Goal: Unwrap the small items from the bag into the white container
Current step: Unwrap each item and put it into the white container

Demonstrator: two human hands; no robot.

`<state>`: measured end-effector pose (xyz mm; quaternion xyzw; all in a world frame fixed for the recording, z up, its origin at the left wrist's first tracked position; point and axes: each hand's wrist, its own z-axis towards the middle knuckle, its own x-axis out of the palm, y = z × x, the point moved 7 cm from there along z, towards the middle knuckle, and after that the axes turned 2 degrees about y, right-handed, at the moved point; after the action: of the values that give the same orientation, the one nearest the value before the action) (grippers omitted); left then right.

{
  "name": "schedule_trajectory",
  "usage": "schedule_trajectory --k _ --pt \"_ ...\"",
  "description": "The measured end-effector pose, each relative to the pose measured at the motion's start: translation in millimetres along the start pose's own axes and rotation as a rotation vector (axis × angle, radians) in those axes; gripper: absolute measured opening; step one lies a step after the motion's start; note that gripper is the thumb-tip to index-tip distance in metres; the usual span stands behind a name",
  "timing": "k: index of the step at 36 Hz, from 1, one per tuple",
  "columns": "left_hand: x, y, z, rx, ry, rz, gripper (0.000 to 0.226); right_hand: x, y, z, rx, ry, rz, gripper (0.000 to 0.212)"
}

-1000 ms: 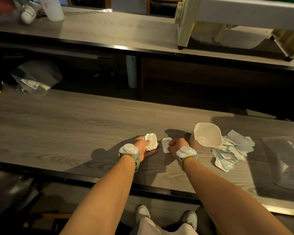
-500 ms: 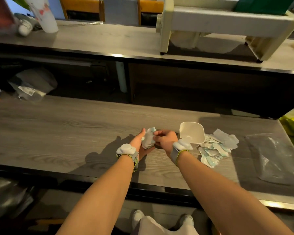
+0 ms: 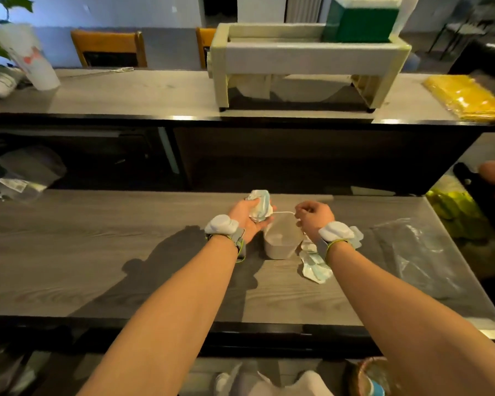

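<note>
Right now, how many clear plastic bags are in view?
2. One clear plastic bag lies flat on the near counter, right of the white container. The other bag sits crumpled at far left, on the dark lower ledge. More may be out of frame.

white container (image 3: 280,242), pale blue-white wrappers (image 3: 315,268), grey woodgrain table (image 3: 97,252)

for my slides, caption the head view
Left hand grips a wrapper; right hand pulls a thin item above the white container.

Grey wood-grain counter (image 3: 97,252) at 6, raised shelf (image 3: 140,92) at 12. Two wooden chairs (image 3: 109,50) behind it, pale wall (image 3: 126,12) beyond. Dim lighting.
</note>
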<state>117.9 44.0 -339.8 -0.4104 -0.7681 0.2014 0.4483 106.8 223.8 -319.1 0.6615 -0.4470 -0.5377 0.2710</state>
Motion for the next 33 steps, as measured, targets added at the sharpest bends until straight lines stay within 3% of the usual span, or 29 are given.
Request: schedule_trajectory --k 6,10,16,21,23,27,30,33 --pt "73.7 16.6 5.8 -0.047 0.135 0.105 0.014 -38.0 -51.8 -3.4 0.138 0.116 -0.555 0.027" --pt "91.3 29.5 6.3 -0.066 0.118 0.146 0.034 -32.5 -88.3 3.7 0.146 0.211 -0.632 0.026" --pt "92.1 41.5 5.8 -0.104 0.036 0.201 0.033 -29.3 -108.6 4.2 0.095 0.219 -0.819 0.035" --pt "84.4 44.2 9.0 -0.114 0.011 0.187 0.033 -24.6 -108.2 5.6 0.047 0.293 -0.834 0.042" --pt "82.1 44.6 11.2 -0.113 0.019 0.181 0.035 -27.8 -104.1 1.8 0.031 0.258 -0.878 0.036" --pt "80.8 43.8 11.7 -0.108 0.037 0.168 0.036 -36.0 -91.1 -9.3 -0.066 0.099 -1.040 0.004" --pt "79.8 42.1 11.2 -0.104 0.052 0.164 0.036 -44.2 -81.8 -5.1 -0.069 -0.052 -0.967 0.015" --pt "78.4 41.2 11.9 -0.103 0.055 0.178 0.035 -56.5 -73.3 1.9 -0.024 -0.178 -0.713 0.023"
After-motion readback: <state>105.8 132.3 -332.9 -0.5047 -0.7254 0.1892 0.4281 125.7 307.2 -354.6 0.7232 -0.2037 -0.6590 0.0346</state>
